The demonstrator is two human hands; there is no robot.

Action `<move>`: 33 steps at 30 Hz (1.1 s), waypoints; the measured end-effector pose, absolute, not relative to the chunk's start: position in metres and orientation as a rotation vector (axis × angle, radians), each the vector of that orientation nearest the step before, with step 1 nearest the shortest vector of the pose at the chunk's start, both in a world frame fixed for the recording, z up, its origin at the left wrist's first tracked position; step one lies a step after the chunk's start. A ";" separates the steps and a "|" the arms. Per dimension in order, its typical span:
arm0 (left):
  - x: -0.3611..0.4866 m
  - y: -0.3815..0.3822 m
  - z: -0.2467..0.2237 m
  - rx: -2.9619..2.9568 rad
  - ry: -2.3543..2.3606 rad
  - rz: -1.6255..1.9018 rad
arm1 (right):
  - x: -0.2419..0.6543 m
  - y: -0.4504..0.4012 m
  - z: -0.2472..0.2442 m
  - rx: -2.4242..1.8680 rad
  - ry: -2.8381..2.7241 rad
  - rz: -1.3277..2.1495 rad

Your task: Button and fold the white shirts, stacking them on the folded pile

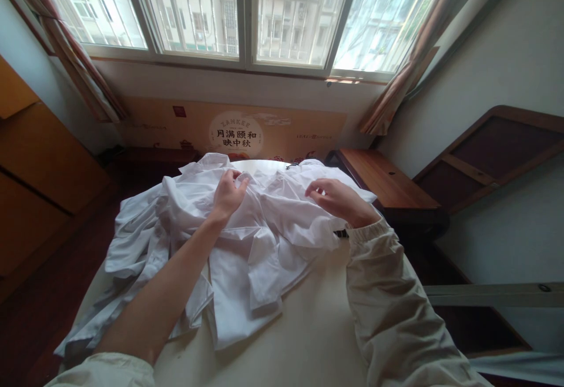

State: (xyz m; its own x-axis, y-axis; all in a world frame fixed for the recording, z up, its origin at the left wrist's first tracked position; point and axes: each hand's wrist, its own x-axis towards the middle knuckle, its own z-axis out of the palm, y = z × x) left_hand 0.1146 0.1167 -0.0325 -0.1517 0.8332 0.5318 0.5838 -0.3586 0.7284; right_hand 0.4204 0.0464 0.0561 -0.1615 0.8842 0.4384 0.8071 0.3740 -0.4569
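- Cloth (273,205) lies beneath both reaching arms: left forearm bare, right sleeved to the wrist.
- Hands apart: left hand (231,192) pinches a fold; right hand (332,198) has curled fingers, grip impossible to tell.
- White, thin, crumpled fabric spreads between and around them.
- Nearer than both, smooth pale table (326,316).

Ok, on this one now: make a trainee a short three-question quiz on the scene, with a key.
1. True or false: the white cloth lies in a neat, square stack.
2. What is directly above the printed panel?
A) a clock
B) a window
C) a bookshelf
3. Which hand has its sleeve down to the wrist?

Key:
1. False; it lies loosely heaped on the table.
2. B.
3. The right hand.
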 end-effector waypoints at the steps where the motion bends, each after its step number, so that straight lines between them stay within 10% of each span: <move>1: 0.116 0.114 -0.028 1.924 1.629 1.571 | 0.408 0.046 0.058 -1.387 -2.064 0.150; 16: 0.118 0.090 0.009 1.979 1.208 0.801 | 0.342 0.051 -0.008 -1.235 -2.110 0.093; 33: 0.126 0.093 0.000 1.868 0.960 0.870 | 0.342 0.055 -0.041 -1.134 -1.845 0.260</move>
State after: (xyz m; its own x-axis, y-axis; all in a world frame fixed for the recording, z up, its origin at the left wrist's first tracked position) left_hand 0.1262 0.0932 -0.0001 0.4657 0.8632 0.1951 0.2788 -0.3523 0.8934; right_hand 0.3424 0.0548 -0.0411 -0.1485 0.7893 0.5958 0.5941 0.5528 -0.5843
